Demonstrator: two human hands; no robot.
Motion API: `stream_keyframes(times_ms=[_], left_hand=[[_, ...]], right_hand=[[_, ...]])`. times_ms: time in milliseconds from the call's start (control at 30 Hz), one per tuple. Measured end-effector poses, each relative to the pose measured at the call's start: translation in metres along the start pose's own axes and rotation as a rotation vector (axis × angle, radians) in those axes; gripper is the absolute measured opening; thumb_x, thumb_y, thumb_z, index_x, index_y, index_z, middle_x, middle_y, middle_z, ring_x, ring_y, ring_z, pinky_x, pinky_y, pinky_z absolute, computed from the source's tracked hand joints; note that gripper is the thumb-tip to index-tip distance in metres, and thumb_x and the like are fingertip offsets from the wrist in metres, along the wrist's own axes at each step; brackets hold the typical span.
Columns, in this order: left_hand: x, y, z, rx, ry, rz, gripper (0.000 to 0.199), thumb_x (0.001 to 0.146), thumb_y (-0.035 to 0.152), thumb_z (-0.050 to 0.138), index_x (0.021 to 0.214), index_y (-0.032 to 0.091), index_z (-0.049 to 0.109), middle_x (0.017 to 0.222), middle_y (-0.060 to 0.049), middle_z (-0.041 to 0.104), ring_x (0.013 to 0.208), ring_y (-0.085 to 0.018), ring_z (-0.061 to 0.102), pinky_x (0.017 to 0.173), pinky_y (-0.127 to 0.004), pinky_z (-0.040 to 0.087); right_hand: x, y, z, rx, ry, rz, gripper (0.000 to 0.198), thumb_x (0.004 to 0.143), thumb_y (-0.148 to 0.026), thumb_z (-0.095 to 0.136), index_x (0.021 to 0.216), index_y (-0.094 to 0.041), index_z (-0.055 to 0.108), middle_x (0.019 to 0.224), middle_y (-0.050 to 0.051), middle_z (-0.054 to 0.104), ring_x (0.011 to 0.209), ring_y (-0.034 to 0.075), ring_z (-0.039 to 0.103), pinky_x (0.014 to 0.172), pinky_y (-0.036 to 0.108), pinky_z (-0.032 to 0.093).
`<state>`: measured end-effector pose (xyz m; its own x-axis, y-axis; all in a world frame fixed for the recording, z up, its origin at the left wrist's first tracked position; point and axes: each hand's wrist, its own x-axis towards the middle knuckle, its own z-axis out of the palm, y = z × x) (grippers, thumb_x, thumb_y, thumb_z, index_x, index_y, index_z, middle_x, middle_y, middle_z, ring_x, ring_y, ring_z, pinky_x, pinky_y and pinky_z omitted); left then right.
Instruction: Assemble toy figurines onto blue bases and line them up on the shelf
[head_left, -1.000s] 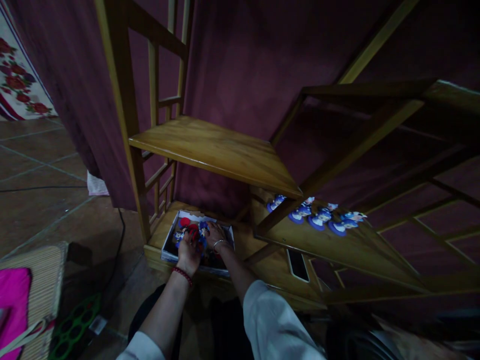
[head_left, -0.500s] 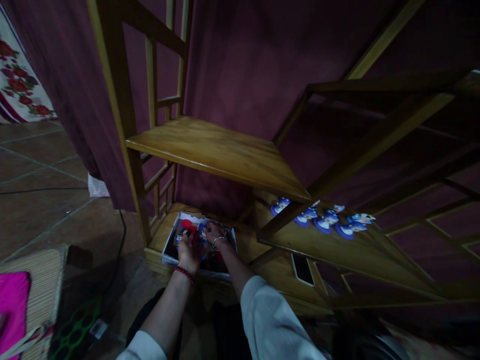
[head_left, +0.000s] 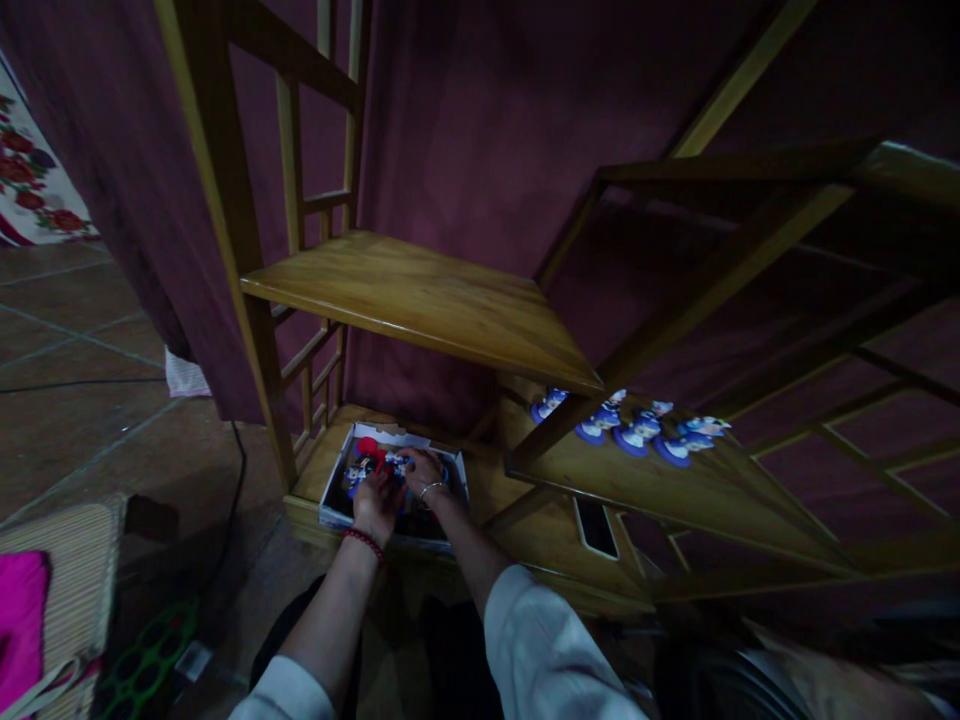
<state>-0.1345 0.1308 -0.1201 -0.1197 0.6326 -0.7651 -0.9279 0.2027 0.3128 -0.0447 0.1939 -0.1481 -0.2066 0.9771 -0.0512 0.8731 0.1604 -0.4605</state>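
Note:
A shallow white cardboard box (head_left: 330, 503) on the low wooden shelf holds several small figurines in red, blue and black. Both of my hands are inside it. My right hand (head_left: 424, 474) pinches a small blue-and-white figurine (head_left: 397, 462) from the right side. Against its lower left, my left hand (head_left: 376, 508) curls its fingers around the same figurine; the exact grip is dim. Left of my fingers lie a dark figurine (head_left: 365, 465) and a round red piece (head_left: 367, 444).
Several figurines on blue bases (head_left: 639, 432) stand in a row on the shelf to the right. A phone (head_left: 596, 527) lies below them. An upper wooden shelf (head_left: 420, 300) overhangs the box. A woven-topped stool (head_left: 79, 560) carries pink cloth (head_left: 21, 610) at left.
My hands have drawn closer together over the box, and a blue-and-white figurine now shows between them. The whole view has shifted slightly.

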Motion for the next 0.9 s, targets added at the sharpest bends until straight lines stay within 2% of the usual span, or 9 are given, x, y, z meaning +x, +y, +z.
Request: stream_keyframes(times_ms=[100, 233, 433, 533, 633, 733, 800, 900], left_hand=[[-0.003, 0.0, 0.001, 0.021, 0.035, 0.038, 0.01, 0.079, 0.021, 0.04, 0.074, 0.019, 0.048, 0.076, -0.002, 0.054, 0.069, -0.014, 0.053, 0.069, -0.033, 0.047], [-0.005, 0.001, 0.001, 0.032, 0.022, 0.036, 0.013, 0.08, 0.02, 0.038, 0.074, 0.018, 0.049, 0.079, -0.004, 0.055, 0.073, -0.014, 0.053, 0.069, -0.031, 0.047], [-0.009, 0.003, 0.002, 0.049, 0.008, 0.025, 0.011, 0.077, 0.016, 0.04, 0.071, 0.019, 0.049, 0.075, -0.003, 0.055, 0.071, -0.014, 0.052, 0.07, -0.032, 0.047], [-0.011, 0.004, 0.003, 0.062, 0.008, 0.019, 0.013, 0.076, 0.013, 0.039, 0.068, 0.019, 0.048, 0.072, -0.003, 0.054, 0.069, -0.013, 0.051, 0.069, -0.031, 0.046], [-0.011, 0.004, 0.003, 0.076, 0.019, 0.015, 0.012, 0.075, 0.013, 0.04, 0.068, 0.019, 0.047, 0.074, -0.003, 0.055, 0.069, -0.013, 0.051, 0.068, -0.031, 0.046], [-0.01, 0.004, 0.002, 0.099, 0.005, 0.005, 0.012, 0.074, 0.012, 0.042, 0.065, 0.018, 0.047, 0.072, -0.002, 0.055, 0.067, -0.013, 0.051, 0.067, -0.03, 0.045], [-0.01, 0.005, 0.002, 0.12, -0.012, 0.0, 0.014, 0.072, 0.01, 0.042, 0.062, 0.018, 0.047, 0.07, -0.002, 0.054, 0.067, -0.012, 0.052, 0.068, -0.028, 0.045], [-0.009, 0.005, 0.001, 0.148, -0.008, -0.01, 0.014, 0.071, 0.01, 0.043, 0.06, 0.018, 0.046, 0.07, -0.002, 0.054, 0.07, -0.013, 0.052, 0.07, -0.028, 0.043]], right_hand=[[-0.005, -0.002, 0.0, 0.04, -0.027, -0.056, 0.037, 0.07, -0.009, 0.044, 0.1, -0.024, 0.061, 0.103, 0.001, 0.062, 0.101, 0.014, 0.049, 0.094, 0.027, 0.031], [-0.01, 0.0, 0.001, 0.115, -0.044, -0.068, 0.043, 0.072, -0.007, 0.041, 0.11, -0.021, 0.055, 0.109, 0.003, 0.06, 0.099, 0.012, 0.053, 0.089, 0.021, 0.037], [-0.016, 0.007, 0.008, 0.242, -0.053, -0.068, 0.036, 0.075, -0.008, 0.039, 0.104, -0.018, 0.058, 0.097, 0.003, 0.065, 0.088, 0.011, 0.058, 0.082, 0.021, 0.043], [-0.02, 0.01, 0.006, 0.25, -0.019, -0.093, 0.035, 0.074, -0.008, 0.039, 0.1, -0.019, 0.06, 0.1, 0.002, 0.063, 0.092, 0.011, 0.057, 0.085, 0.022, 0.041], [-0.023, 0.013, -0.003, 0.186, 0.11, -0.036, 0.035, 0.071, -0.007, 0.04, 0.097, -0.017, 0.062, 0.104, 0.005, 0.06, 0.099, 0.014, 0.052, 0.09, 0.024, 0.038], [-0.025, 0.02, -0.014, 0.09, 0.233, 0.106, 0.033, 0.071, -0.007, 0.04, 0.092, -0.016, 0.063, 0.104, 0.007, 0.059, 0.101, 0.016, 0.051, 0.092, 0.026, 0.036], [-0.025, 0.026, -0.02, 0.036, 0.194, 0.153, 0.033, 0.071, -0.007, 0.041, 0.095, -0.015, 0.062, 0.105, 0.008, 0.059, 0.102, 0.017, 0.05, 0.093, 0.027, 0.035], [-0.024, 0.032, -0.022, 0.009, 0.119, 0.14, 0.035, 0.072, -0.006, 0.04, 0.098, -0.016, 0.061, 0.102, 0.007, 0.061, 0.1, 0.017, 0.051, 0.092, 0.027, 0.036]])
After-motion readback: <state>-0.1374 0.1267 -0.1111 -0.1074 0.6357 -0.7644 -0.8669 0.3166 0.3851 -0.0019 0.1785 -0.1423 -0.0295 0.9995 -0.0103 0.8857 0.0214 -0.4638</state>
